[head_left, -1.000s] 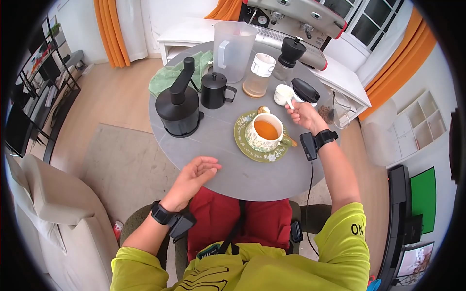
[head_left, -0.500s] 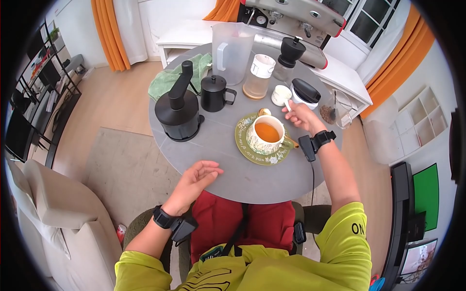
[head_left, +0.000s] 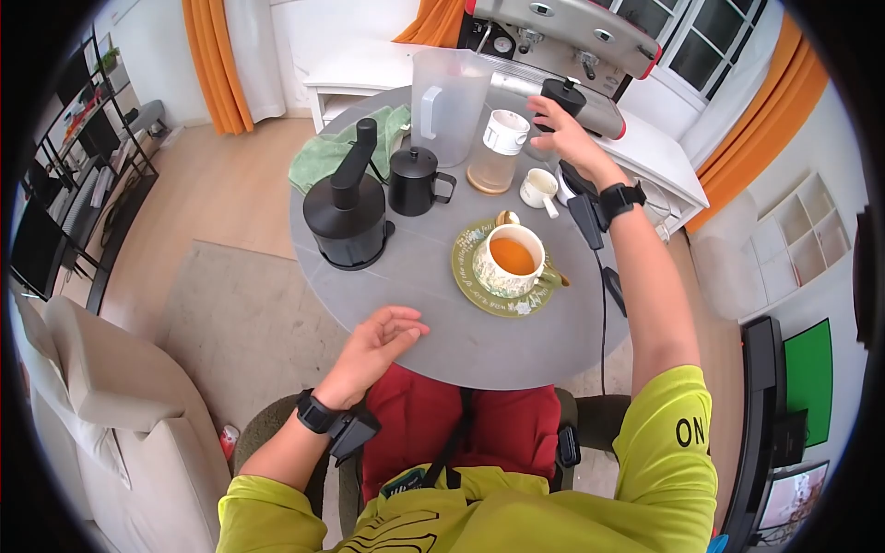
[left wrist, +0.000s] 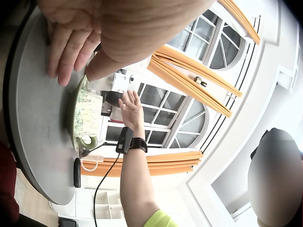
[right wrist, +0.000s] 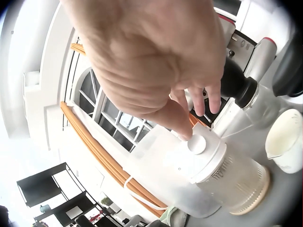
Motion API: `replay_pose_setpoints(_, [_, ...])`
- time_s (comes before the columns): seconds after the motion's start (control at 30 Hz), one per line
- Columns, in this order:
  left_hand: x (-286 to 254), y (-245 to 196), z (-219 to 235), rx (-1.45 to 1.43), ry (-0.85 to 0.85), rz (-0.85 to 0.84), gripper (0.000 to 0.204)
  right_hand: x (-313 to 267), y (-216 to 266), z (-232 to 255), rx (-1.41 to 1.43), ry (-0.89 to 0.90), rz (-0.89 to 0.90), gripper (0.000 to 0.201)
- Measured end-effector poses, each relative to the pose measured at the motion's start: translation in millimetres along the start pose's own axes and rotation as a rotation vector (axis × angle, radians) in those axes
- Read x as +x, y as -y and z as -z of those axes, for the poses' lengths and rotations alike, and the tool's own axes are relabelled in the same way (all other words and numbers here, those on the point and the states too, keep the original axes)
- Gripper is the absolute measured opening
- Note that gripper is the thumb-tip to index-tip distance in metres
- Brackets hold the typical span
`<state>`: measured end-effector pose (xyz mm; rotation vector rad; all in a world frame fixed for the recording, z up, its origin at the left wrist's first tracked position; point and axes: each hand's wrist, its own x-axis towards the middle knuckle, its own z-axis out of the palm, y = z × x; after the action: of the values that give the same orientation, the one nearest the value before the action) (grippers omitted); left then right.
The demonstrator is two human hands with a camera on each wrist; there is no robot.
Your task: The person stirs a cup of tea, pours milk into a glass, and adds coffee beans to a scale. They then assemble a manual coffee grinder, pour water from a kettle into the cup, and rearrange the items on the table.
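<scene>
My right hand (head_left: pixel 570 143) reaches over the far side of the table, fingers spread and holding nothing. In the right wrist view its thumb overlaps the white lid (right wrist: pixel 208 156) of a clear jar (right wrist: pixel 241 182). Just behind the fingers stands a black-topped hand grinder (head_left: pixel 564 92). The small white creamer pitcher (head_left: pixel 537 189) stands on the table below that hand. My left hand (head_left: pixel 376 341), fingers loosely bent and holding nothing, hovers at the near table edge. Between the hands, a patterned cup (head_left: pixel 498 276) of orange-brown drink sits on a green saucer (head_left: pixel 467 276).
On the left of the grey table (head_left: pixel 442 341) are a black canister with a crank-like arm (head_left: pixel 346 217), a black lidded pot (head_left: pixel 413 189) and a green cloth (head_left: pixel 318 166). A tall translucent jug (head_left: pixel 452 111) is behind. An espresso machine (head_left: pixel 553 46) stands beyond. A cable hangs from my right wrist.
My right hand has let go of the creamer pitcher's handle and moved up and away, toward the lidded jar and grinder. The pitcher stays on the table. My left hand has barely moved.
</scene>
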<state>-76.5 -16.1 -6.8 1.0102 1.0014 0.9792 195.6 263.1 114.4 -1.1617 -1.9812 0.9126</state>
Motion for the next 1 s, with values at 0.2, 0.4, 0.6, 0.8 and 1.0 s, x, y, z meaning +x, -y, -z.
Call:
replay_pose_setpoints(0.2, [0,3,2,0.0,0.008,0.007,0.026,28,2,-9,-0.105,0.248,-0.055,0.082])
replay_pose_setpoints(0.4, [2,4,4,0.002,0.021,0.002,0.026,34,4,-10,-0.169,0.172,-0.134,0.081])
replay_pose_setpoints(0.6, [2,6,5,-0.001,0.029,0.0,0.026,34,-8,-19,-0.47,0.01,-0.159,0.088])
replay_pose_setpoints(0.8, [3,7,4,0.007,0.038,-0.014,0.026,35,-11,-19,-0.278,0.033,-0.118,0.089])
replay_pose_setpoints(1.0, [3,7,5,0.014,0.037,-0.012,0.025,38,-12,-25,-0.396,-0.001,-0.082,0.086])
